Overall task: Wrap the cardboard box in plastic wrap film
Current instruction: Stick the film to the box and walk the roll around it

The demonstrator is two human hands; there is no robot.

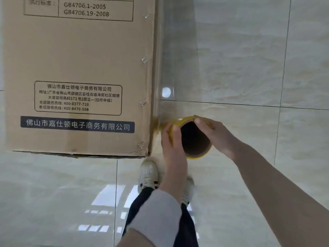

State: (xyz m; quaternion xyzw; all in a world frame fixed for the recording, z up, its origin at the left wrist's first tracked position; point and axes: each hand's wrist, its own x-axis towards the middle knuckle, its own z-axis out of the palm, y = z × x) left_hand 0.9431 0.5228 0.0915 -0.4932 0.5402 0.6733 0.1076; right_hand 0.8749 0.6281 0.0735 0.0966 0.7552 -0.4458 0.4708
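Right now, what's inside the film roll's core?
The film roll has a hollow brown cardboard core, nothing visible in it. Its depth is dark, so the far end cannot be seen. The left hand and right hand grip the rim.

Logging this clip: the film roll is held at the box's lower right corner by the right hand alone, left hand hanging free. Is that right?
Not quite: in the head view both hands hold the film roll, left hand on its left rim, right hand on its right side. It is at the lower right corner of the cardboard box.
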